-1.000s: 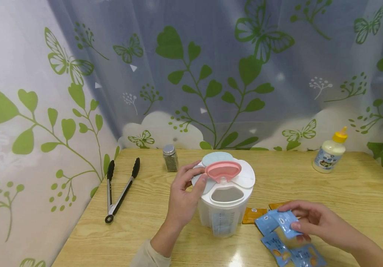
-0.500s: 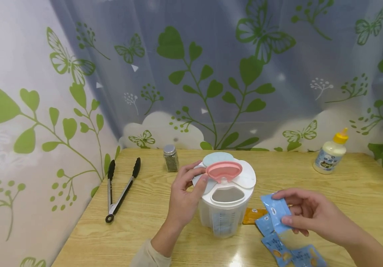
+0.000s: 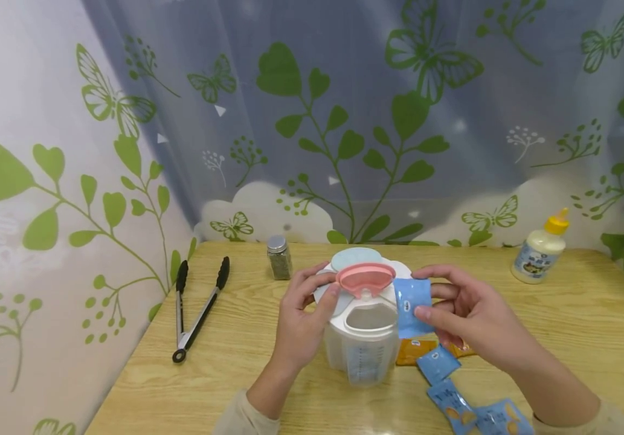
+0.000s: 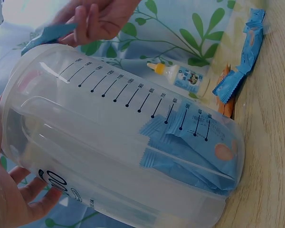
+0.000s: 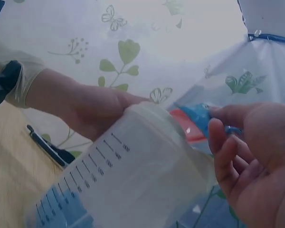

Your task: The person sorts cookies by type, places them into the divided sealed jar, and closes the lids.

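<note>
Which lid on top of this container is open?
The pink lid: it's flipped up behind the uncovered opening, while the pale blue lid, grey lid and white lid lie flat.

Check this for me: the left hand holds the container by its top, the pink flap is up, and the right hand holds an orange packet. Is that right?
Not quite: the packet in the right hand is blue, not orange, as the head view shows. The rest stands: the left hand holds the container by its top, and the pink flap is up.
</note>
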### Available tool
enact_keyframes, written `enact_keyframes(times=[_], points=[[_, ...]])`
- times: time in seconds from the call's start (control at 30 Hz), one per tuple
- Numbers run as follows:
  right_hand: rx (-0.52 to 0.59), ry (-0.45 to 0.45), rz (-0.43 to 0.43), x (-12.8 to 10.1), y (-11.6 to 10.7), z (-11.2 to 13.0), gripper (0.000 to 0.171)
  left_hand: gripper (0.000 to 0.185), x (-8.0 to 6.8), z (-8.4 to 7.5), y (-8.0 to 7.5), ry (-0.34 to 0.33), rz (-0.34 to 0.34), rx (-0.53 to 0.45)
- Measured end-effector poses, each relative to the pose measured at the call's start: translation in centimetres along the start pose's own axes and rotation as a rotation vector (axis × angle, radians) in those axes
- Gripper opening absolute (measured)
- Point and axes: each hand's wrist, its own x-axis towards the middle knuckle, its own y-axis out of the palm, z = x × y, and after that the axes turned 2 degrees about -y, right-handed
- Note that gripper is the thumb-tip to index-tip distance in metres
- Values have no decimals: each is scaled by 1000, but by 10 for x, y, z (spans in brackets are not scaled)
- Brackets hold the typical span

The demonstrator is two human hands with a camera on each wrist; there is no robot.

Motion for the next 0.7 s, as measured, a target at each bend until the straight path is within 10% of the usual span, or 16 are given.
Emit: enact_keyframes(times=[0.37,0.7], points=[[12,-146,-81,25,26,8,32,14,0,15,0,11,-5,1],[-25,-80,-40,26,30,1,23,15,0,20,0,18,-6,14]])
